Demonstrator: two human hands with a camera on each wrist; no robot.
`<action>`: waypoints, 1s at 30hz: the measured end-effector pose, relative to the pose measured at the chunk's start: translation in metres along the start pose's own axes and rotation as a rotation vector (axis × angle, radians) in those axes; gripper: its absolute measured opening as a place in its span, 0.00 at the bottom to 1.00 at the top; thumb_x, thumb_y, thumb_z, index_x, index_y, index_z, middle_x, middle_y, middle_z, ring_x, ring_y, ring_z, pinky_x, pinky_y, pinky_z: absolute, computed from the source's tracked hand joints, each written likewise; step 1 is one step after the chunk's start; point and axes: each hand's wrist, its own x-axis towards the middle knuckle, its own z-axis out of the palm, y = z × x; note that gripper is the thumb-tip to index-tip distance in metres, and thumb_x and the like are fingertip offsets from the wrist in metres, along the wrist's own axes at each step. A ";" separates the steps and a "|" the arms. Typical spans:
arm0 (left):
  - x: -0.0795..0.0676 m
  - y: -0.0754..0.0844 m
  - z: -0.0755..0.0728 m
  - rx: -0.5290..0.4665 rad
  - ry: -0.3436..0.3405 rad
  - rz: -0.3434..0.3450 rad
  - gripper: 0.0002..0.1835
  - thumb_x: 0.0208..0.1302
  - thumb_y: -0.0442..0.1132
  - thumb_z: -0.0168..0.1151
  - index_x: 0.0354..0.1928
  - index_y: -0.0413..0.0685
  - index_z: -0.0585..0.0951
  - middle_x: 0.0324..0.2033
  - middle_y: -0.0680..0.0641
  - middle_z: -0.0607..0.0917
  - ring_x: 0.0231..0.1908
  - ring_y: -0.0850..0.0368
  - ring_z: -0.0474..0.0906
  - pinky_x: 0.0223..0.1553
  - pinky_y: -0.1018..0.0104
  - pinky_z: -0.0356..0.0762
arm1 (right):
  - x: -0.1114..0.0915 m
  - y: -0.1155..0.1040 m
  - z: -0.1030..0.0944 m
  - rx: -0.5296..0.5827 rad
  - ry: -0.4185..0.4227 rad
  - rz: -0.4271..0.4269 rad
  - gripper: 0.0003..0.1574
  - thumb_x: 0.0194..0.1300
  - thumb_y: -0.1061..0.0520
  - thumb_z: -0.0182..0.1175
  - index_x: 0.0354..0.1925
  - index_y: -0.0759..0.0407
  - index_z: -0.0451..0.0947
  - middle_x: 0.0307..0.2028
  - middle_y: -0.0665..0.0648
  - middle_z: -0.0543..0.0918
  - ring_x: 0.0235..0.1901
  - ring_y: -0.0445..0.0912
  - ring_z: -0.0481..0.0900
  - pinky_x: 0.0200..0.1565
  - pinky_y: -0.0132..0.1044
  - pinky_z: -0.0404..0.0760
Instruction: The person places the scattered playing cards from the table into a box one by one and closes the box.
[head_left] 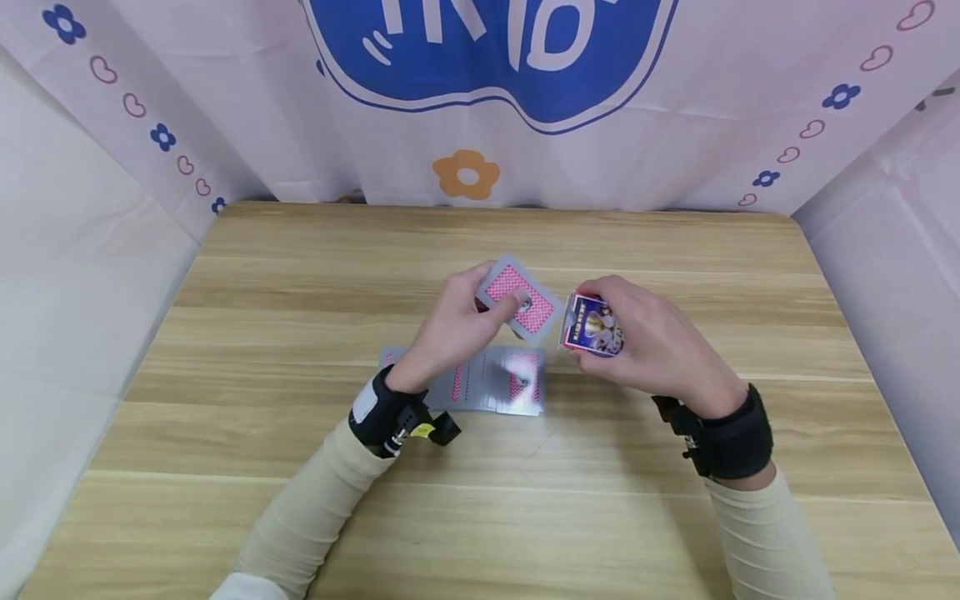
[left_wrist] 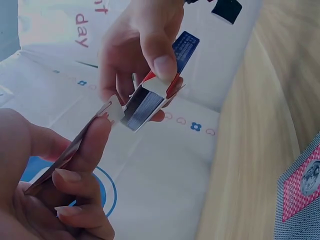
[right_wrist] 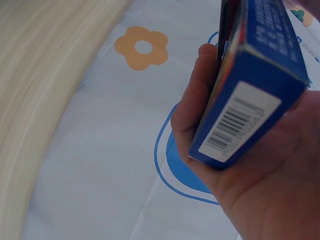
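My left hand [head_left: 450,321] pinches a red-backed playing card [head_left: 536,312] with its thumb on the patterned back. From the left wrist view, that card [left_wrist: 75,145] is seen nearly edge-on, its tip close to the box's open end. My right hand [head_left: 663,346] grips a blue printed card box [head_left: 591,325] around its sides. Inside the box, a stack of cards [left_wrist: 145,111] shows at the open end. A barcode marks the bottom of the box [right_wrist: 237,122] in the right wrist view. Below the left hand, a row of overlapping face-down cards [head_left: 480,392] lies on the table, partly hidden by the wrist.
The wooden table [head_left: 300,258] has its back edge against a white printed cloth [head_left: 405,158] with a blue sign and an orange flower [head_left: 442,173]. White sheeting [head_left: 82,225] hangs along the left side. Both wrists wear black straps.
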 end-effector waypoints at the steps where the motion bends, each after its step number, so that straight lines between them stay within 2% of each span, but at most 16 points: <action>1: 0.000 0.000 0.000 -0.003 -0.002 0.000 0.11 0.79 0.42 0.59 0.54 0.45 0.82 0.35 0.47 0.87 0.23 0.56 0.69 0.23 0.69 0.59 | 0.000 0.000 0.000 0.000 -0.004 0.001 0.42 0.56 0.48 0.78 0.63 0.61 0.74 0.50 0.57 0.84 0.42 0.47 0.82 0.43 0.43 0.85; 6: 0.000 0.000 0.003 -0.022 -0.006 -0.022 0.11 0.79 0.43 0.59 0.54 0.46 0.82 0.34 0.47 0.86 0.23 0.55 0.67 0.23 0.69 0.59 | 0.001 -0.003 0.000 -0.005 -0.013 -0.002 0.43 0.57 0.47 0.78 0.63 0.62 0.74 0.51 0.57 0.84 0.42 0.47 0.82 0.42 0.42 0.84; 12: 0.000 0.001 0.012 -0.043 0.024 -0.037 0.12 0.80 0.44 0.59 0.56 0.47 0.82 0.33 0.46 0.84 0.22 0.55 0.66 0.24 0.69 0.60 | 0.001 -0.005 0.001 -0.002 -0.014 -0.015 0.42 0.57 0.46 0.78 0.63 0.62 0.74 0.51 0.56 0.85 0.41 0.46 0.82 0.40 0.39 0.84; 19: -0.002 0.000 0.020 -0.070 0.076 -0.006 0.11 0.80 0.43 0.58 0.55 0.46 0.82 0.32 0.48 0.85 0.20 0.56 0.65 0.22 0.69 0.60 | 0.001 -0.005 0.002 -0.005 -0.006 -0.009 0.43 0.56 0.47 0.78 0.63 0.63 0.74 0.51 0.58 0.84 0.41 0.47 0.82 0.41 0.40 0.84; 26: -0.005 -0.002 0.033 -0.080 0.138 0.039 0.13 0.80 0.42 0.57 0.59 0.44 0.80 0.23 0.50 0.72 0.19 0.57 0.63 0.21 0.70 0.59 | 0.000 -0.003 0.002 -0.006 0.035 -0.028 0.42 0.55 0.49 0.78 0.62 0.65 0.73 0.50 0.59 0.85 0.40 0.47 0.83 0.40 0.41 0.85; 30: -0.008 -0.003 0.041 -0.097 0.139 0.059 0.16 0.81 0.42 0.56 0.63 0.43 0.77 0.25 0.48 0.77 0.18 0.59 0.65 0.19 0.69 0.62 | 0.000 -0.003 0.002 -0.006 0.052 -0.039 0.42 0.54 0.50 0.78 0.62 0.65 0.74 0.49 0.59 0.85 0.39 0.47 0.83 0.40 0.42 0.85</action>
